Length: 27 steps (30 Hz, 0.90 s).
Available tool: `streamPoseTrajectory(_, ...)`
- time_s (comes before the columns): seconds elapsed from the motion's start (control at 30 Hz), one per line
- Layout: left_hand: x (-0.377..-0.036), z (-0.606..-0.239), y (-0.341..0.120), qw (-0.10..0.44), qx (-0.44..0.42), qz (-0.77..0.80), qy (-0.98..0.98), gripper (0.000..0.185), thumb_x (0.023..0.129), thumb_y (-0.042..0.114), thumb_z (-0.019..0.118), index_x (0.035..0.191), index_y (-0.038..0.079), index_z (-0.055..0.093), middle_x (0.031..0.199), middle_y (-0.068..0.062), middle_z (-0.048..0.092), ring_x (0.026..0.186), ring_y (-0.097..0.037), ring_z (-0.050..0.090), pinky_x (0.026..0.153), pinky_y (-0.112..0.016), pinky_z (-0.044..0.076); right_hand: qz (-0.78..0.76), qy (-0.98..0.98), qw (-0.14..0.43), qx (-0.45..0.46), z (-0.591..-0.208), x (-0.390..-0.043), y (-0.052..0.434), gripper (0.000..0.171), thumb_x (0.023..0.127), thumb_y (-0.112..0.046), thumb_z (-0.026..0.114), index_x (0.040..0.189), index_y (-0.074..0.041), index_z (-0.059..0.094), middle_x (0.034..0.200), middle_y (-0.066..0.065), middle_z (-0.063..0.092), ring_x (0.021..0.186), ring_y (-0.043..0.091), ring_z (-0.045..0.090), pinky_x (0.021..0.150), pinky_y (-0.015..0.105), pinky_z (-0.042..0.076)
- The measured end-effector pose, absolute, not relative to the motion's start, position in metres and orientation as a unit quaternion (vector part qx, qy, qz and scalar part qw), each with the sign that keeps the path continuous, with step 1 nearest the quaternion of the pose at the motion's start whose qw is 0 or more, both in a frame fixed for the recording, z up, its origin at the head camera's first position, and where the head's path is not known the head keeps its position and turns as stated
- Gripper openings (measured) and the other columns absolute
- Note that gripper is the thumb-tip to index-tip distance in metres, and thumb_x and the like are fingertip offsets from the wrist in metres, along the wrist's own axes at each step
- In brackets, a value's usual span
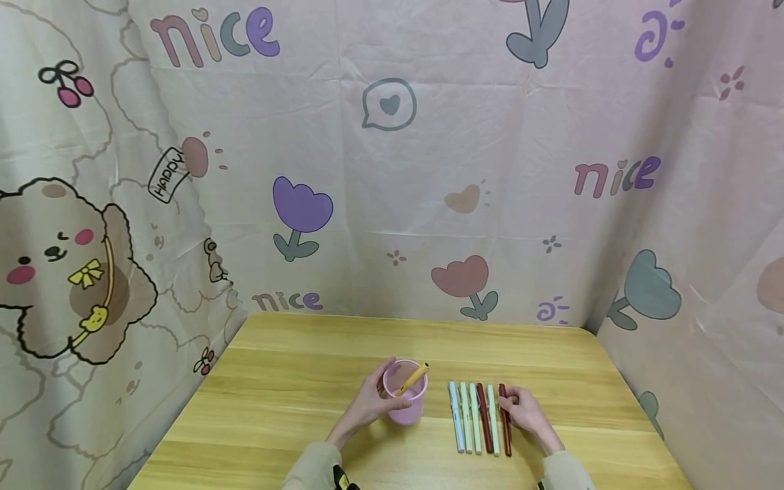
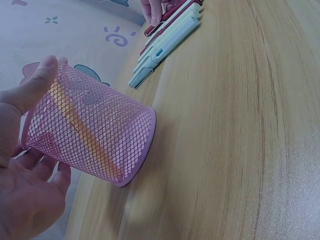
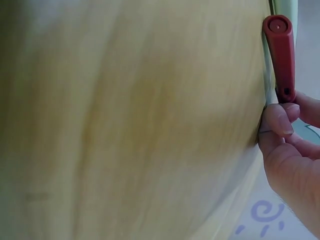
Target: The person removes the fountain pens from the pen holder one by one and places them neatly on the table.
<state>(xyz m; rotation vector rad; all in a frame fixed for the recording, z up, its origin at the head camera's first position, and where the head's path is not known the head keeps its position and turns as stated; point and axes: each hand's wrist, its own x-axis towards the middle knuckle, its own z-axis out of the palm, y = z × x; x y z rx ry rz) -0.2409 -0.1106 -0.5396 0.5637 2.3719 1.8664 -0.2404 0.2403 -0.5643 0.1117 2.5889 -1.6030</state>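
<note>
A pink mesh pen holder (image 1: 406, 413) is gripped by my left hand (image 1: 371, 403), thumb over the near side of the rim and fingers around the far side. Inside it a yellow pen (image 1: 412, 379) leans, its end poking past the rim; the left wrist view shows it through the mesh (image 2: 90, 125). My right hand (image 1: 527, 411) pinches a dark red pen (image 1: 505, 432) at the right end of a row of pens. In the right wrist view this red pen (image 3: 281, 55) points its round end at the camera, thumb and fingertips at its far part.
Left of the held pen lie a light green pen (image 1: 493, 422), another dark red pen (image 1: 484, 418), two more light green pens and a light blue pen (image 1: 456, 418), side by side. The wooden table (image 1: 294, 354) ends at a printed cloth backdrop (image 1: 392, 177).
</note>
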Motion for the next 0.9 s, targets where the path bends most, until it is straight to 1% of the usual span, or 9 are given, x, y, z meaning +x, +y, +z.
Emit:
streamPoseTrajectory(0.1, -0.2416, -0.5405, -0.1107, 0.038, 0.183, 0.612, 0.769, 0.100, 0.078, 0.016, 0.085, 0.155, -0.006, 0.026, 0.152, -0.032, 0.042, 0.138, -0.050, 0.045, 0.117, -0.063, 0.035, -0.519, 0.853, 0.040, 0.041, -0.5647, -0.2404, 0.2393, 0.027, 0.099, -0.005, 0.055, 0.118, 0.015, 0.055, 0.079, 0.006, 0.056, 0.054, 0.011, 0.044, 0.048, 0.020, 0.039)
streamPoseTrajectory(0.2, -0.2424, -0.5413, -0.1106, 0.039, 0.183, 0.612, 0.768, 0.100, 0.078, 0.017, 0.086, 0.155, -0.006, 0.026, 0.151, -0.032, 0.043, 0.137, -0.050, 0.046, 0.117, -0.063, 0.035, -0.511, 0.858, 0.037, 0.045, -0.5644, -0.2407, 0.2387, 0.031, 0.098, -0.004, 0.057, 0.121, 0.016, 0.054, 0.081, 0.007, 0.057, 0.055, 0.011, 0.046, 0.049, 0.020, 0.040)
streamPoseTrajectory(0.3, -0.2425, -0.5413, -0.1103, 0.039, 0.183, 0.614, 0.766, 0.100, 0.078, 0.017, 0.086, 0.155, -0.006, 0.026, 0.152, -0.031, 0.043, 0.138, -0.049, 0.046, 0.117, -0.063, 0.035, -0.493, 0.869, 0.028, 0.041, -0.5646, -0.2413, 0.2387, 0.034, 0.096, -0.003, 0.059, 0.123, 0.017, 0.053, 0.081, 0.008, 0.057, 0.060, 0.013, 0.048, 0.051, 0.021, 0.040)
streamPoseTrajectory(0.43, -0.2416, -0.5401, -0.1102, 0.043, 0.181, 0.616, 0.766, 0.099, 0.079, 0.016, 0.085, 0.155, -0.006, 0.026, 0.152, -0.031, 0.043, 0.138, -0.049, 0.046, 0.117, -0.061, 0.036, -0.478, 0.877, 0.017, 0.039, -0.5653, -0.2421, 0.2389, 0.032, 0.095, -0.002, 0.061, 0.120, 0.017, 0.054, 0.080, 0.007, 0.055, 0.063, 0.014, 0.049, 0.053, 0.021, 0.041)
streamPoseTrajectory(0.67, -0.2416, -0.5411, -0.1107, 0.042, 0.188, 0.616, 0.764, 0.101, 0.079, 0.019, 0.086, 0.155, -0.007, 0.025, 0.150, -0.033, 0.043, 0.137, -0.052, 0.045, 0.116, -0.063, 0.035, -0.484, 0.874, 0.027, 0.041, -0.5631, -0.2406, 0.2386, 0.036, 0.096, -0.003, 0.058, 0.124, 0.018, 0.051, 0.080, 0.006, 0.052, 0.058, 0.012, 0.047, 0.051, 0.020, 0.039)
streamPoseTrajectory(0.9, -0.2418, -0.5412, -0.1110, 0.040, 0.189, 0.615, 0.765, 0.100, 0.079, 0.019, 0.085, 0.155, -0.007, 0.025, 0.151, -0.032, 0.044, 0.137, -0.052, 0.044, 0.116, -0.063, 0.035, -0.502, 0.863, 0.039, 0.043, -0.5616, -0.2408, 0.2385, 0.041, 0.097, -0.004, 0.057, 0.130, 0.019, 0.047, 0.080, 0.004, 0.048, 0.054, 0.009, 0.043, 0.048, 0.019, 0.037)
